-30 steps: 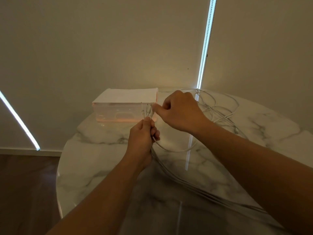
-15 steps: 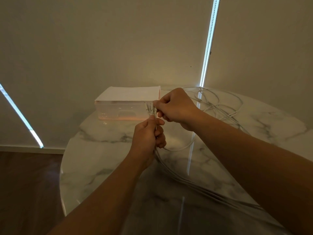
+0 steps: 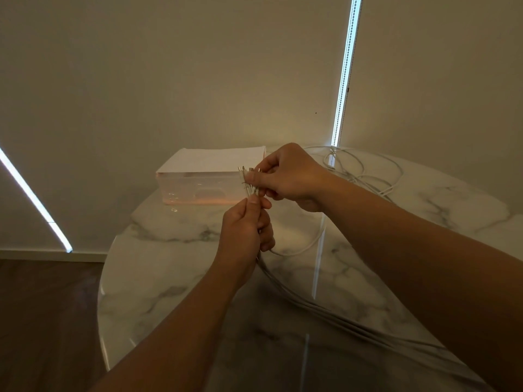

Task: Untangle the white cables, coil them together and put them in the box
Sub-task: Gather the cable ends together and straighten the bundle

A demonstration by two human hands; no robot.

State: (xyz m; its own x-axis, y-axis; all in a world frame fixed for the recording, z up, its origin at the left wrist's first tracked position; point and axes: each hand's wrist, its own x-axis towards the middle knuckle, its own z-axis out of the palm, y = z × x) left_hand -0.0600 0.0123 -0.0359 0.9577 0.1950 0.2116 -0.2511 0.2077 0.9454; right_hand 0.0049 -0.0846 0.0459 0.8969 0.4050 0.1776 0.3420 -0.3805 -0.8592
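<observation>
A round marble table point(image 3: 169, 273) stands by a beige wall. The left hand point(image 3: 244, 233) grips the white cables point(image 3: 319, 309) in a bunch. The right hand point(image 3: 285, 176) pinches their plug ends point(image 3: 249, 179). The clear box point(image 3: 203, 189) sits behind.

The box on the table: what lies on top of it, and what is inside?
A flat white cover lies on the box. It hides the inside from above; the cloudy wall shows nothing distinct.
</observation>
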